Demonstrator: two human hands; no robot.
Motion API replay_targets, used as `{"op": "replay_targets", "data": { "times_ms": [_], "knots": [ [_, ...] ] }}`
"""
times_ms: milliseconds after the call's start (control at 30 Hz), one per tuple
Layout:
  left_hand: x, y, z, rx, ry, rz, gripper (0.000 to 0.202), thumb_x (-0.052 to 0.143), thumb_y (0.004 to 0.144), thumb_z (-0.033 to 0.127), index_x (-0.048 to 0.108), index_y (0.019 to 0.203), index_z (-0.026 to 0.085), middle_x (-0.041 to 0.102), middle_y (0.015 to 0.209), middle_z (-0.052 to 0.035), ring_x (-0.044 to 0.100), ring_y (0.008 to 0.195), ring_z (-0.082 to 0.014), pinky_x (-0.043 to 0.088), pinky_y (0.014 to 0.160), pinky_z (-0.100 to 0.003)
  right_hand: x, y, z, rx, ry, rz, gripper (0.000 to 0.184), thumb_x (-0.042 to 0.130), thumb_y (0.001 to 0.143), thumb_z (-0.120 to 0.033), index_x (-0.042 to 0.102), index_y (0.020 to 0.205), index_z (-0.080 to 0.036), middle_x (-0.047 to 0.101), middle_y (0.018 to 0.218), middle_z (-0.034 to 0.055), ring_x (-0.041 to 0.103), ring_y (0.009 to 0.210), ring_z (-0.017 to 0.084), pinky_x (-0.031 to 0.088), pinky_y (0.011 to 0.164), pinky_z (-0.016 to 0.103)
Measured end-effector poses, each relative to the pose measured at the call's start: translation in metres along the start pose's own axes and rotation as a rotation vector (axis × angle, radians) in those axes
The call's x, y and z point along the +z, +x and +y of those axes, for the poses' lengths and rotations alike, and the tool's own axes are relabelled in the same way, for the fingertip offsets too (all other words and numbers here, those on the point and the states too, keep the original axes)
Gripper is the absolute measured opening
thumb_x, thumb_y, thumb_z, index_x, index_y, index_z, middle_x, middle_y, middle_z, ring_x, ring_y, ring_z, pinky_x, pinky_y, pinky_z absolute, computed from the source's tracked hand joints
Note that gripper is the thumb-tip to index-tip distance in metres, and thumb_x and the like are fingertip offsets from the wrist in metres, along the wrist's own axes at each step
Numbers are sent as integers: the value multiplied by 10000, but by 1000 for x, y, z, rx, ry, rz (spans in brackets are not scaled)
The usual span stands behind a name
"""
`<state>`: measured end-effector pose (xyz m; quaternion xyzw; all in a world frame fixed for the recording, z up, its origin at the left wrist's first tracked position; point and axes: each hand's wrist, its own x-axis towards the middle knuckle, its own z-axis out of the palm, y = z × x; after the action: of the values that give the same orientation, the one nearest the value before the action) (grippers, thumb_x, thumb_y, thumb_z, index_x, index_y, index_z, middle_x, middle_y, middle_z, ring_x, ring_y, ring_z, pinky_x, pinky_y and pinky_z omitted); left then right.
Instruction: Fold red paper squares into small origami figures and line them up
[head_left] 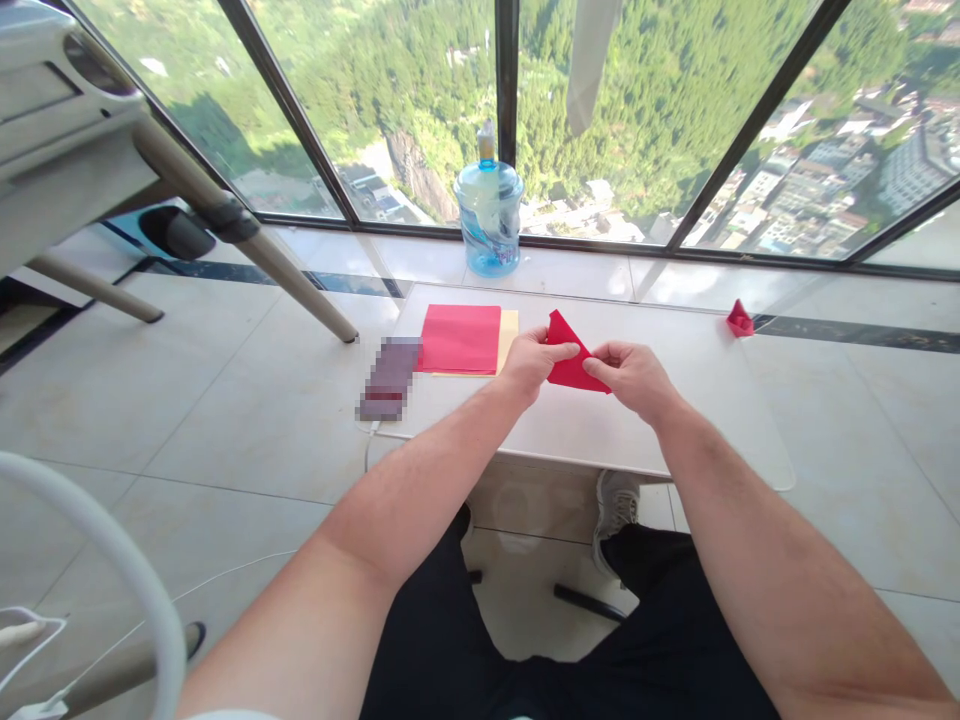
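A sheet of red paper (571, 366), folded into a triangle, is held between my two hands just above the low white table (600, 430). My left hand (534, 358) pinches its left side, thumb on top. On the slanting right edge, the thumb and fingers of my right hand (628, 372) are closed. The fingertips behind the paper are hidden. Left of my hands lies a stack of red paper (460, 338), with yellow paper (509, 345) showing beneath it. At the table's far right corner sits a small folded red paper piece (739, 319).
A phone-like blurred object (390, 378) with a white cable lies at the table's left edge. Behind the table a blue water jug (490, 220) stands by the windows. A framed piece of furniture with tan legs (300, 270) rises at left, near a white curved tube (142, 560).
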<state>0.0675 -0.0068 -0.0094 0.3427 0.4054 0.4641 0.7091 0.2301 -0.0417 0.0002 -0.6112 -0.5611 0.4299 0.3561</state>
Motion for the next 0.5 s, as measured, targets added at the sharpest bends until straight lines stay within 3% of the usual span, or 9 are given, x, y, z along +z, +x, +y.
{"op": "replay_targets", "data": {
  "times_ms": [267, 500],
  "knots": [
    [6, -4, -5, 19, -18, 94, 307, 882, 551, 246, 665, 743, 145, 684, 686, -12, 640, 631, -161, 535, 691, -332, 3, -1, -6, 23, -81, 18, 301, 714, 724, -458, 645, 670, -170, 594, 568, -8, 477, 509, 111, 351, 462, 238],
    [-10, 4, 2, -11, 43, 131, 261, 808, 590, 168, 588, 730, 164, 665, 701, -6, 645, 689, -150, 530, 723, -313, -24, 0, 6, 73, -157, -83, 161, 671, 755, -343, 676, 753, -182, 605, 581, -15, 533, 555, 117, 402, 525, 229]
  ]
}}
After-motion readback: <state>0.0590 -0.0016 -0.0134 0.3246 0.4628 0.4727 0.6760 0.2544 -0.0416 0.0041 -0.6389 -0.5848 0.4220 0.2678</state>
